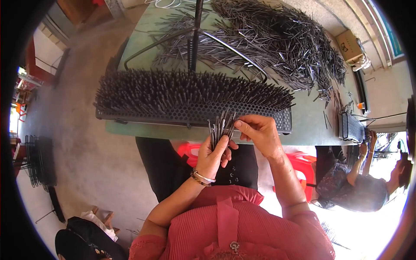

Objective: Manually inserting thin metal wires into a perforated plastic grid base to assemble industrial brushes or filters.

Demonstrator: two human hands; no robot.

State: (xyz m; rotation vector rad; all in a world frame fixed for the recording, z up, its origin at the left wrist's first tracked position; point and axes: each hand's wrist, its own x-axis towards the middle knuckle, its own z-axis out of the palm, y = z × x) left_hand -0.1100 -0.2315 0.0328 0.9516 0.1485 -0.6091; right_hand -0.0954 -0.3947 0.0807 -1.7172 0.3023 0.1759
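A bundle of thin dark sticks [222,125] stands upright in my left hand [211,157], whose fingers wrap round its lower part. My right hand [261,132] pinches at the top right of that bundle, thumb and forefinger together on the stick ends. Just beyond both hands lies a long black perforated rack [255,112], with many dark sticks [173,93] set upright in its holes. Bare holes show along its near side and right end. Whether my right fingers hold one stick or several I cannot tell.
A large heap of loose dark sticks [286,43] covers the far part of the green table [303,125]. A black metal stand [196,32] rises behind the rack. At the right, a co-worker [355,186] handles another perforated rack [352,128]. Red stools [301,167] stand under the table.
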